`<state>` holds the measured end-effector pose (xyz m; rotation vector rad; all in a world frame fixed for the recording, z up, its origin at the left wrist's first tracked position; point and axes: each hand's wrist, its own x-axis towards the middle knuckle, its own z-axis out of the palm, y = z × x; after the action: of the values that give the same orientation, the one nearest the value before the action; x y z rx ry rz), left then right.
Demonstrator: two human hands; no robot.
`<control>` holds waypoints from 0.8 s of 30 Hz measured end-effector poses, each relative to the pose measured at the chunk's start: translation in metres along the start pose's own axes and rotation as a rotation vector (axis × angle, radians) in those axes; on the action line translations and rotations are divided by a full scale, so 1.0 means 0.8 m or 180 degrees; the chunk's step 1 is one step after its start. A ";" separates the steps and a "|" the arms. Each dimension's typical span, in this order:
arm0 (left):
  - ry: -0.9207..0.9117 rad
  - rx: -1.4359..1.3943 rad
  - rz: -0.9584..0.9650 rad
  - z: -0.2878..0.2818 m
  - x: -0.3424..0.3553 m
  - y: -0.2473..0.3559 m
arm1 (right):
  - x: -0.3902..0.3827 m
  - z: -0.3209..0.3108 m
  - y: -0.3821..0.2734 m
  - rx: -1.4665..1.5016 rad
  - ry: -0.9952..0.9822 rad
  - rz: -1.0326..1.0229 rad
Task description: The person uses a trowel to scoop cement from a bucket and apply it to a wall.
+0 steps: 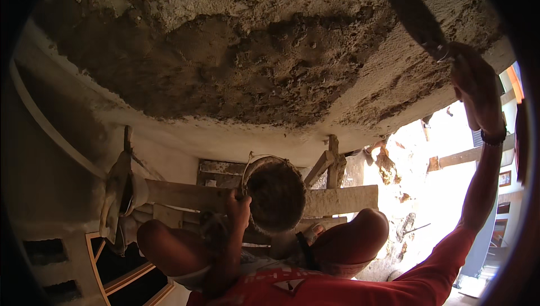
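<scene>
My right hand is raised at the upper right, closed on the handle of a long, dark trowel, its blade up along the rough overhead surface, which has patches of dark, uneven mortar. My left hand grips a round bucket at its left side, by the wire handle or rim; exactly which is hard to tell. The bucket's inside is coated dark, and its contents are unclear in the shadow. It sits between my bent knees, at the level of the wooden planks.
I squat on wooden planks with upright braces behind. A pale object like a sack lies at the left, above a wooden frame by the grey wall. To the right is a bright opening with rubble and a beam.
</scene>
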<state>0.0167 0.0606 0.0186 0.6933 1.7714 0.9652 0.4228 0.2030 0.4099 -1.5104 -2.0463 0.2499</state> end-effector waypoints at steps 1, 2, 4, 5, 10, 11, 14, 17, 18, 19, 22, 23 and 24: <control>0.0161 0.0087 0.0000 -0.009 -0.002 0.001 | -0.004 0.041 0.010 0.0136 -0.0289 -0.0059; -0.0042 -0.0125 0.0000 0.020 -0.005 0.003 | -0.020 0.036 -0.017 -0.0137 -0.0538 0.0001; 0.0281 -0.0207 0.0046 0.007 -0.006 0.006 | -0.027 0.113 0.005 0.0208 -0.1194 -0.0278; 0.0201 -0.0097 0.0291 0.009 0.000 -0.005 | -0.033 0.146 0.025 -0.0020 -0.1157 -0.1119; 0.0093 0.0097 0.0644 0.023 0.012 -0.025 | -0.029 0.243 0.061 -0.0341 -0.1202 -0.1526; 0.0089 0.0105 0.0670 0.023 0.011 -0.024 | -0.020 0.249 0.064 -0.0349 -0.1145 -0.1513; 0.0025 0.0112 0.0631 0.023 0.008 -0.020 | 0.005 0.244 0.071 -0.0356 -0.0912 -0.1478; 0.0122 0.0152 0.0592 0.019 0.010 -0.022 | 0.009 0.223 0.095 -0.0404 -0.0494 -0.1507; 0.0316 0.0191 0.0720 0.021 0.014 -0.036 | 0.008 0.212 0.095 -0.0273 -0.0411 -0.1387; 0.0509 0.0230 0.0849 0.020 0.019 -0.050 | 0.007 0.202 0.090 -0.0225 -0.0392 -0.1281; -0.0032 -0.0144 0.0307 0.017 0.010 -0.030 | -0.010 0.173 0.086 -0.0183 -0.0409 -0.0883; -0.0029 -0.0079 0.0289 0.016 0.010 -0.027 | -0.012 0.166 0.083 -0.0196 -0.0420 -0.0781; -0.0024 -0.0013 0.0272 0.014 0.010 -0.025 | -0.013 0.159 0.082 -0.0206 -0.0431 -0.0680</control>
<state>0.0239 0.0599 -0.0043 0.7742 1.7445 1.0219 0.4082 0.2395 0.2720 -1.3298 -2.3233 0.2081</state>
